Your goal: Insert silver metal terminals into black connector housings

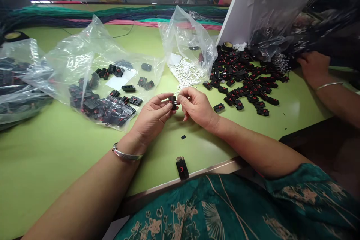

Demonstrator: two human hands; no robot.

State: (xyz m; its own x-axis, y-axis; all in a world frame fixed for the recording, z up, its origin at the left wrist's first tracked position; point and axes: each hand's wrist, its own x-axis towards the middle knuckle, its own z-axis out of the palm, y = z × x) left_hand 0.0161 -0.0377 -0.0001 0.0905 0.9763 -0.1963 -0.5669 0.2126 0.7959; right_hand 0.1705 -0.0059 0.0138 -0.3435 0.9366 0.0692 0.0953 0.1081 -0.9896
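My left hand (152, 118) grips a black connector housing (172, 102) with a bit of red on it, between thumb and fingers. White tips show at the right side of that housing. Close beside it, my right hand (198, 108) has thumb and forefinger pinched together at the white tips; whatever small piece they hold is hidden. Behind the hands, a clear bag (185, 41) lies open with many small white pieces (187, 73) spilling at its mouth. Another black housing with a red clip (182, 168) lies at the table's front edge.
A clear bag of black housings (104, 105) lies at left, another (17, 82) at far left. Loose black housings (247, 82) are heaped at right. Bundled wires (118, 18) run along the back. Another person's hand (315, 68) is at far right. A dark scrap (183, 137) lies in front.
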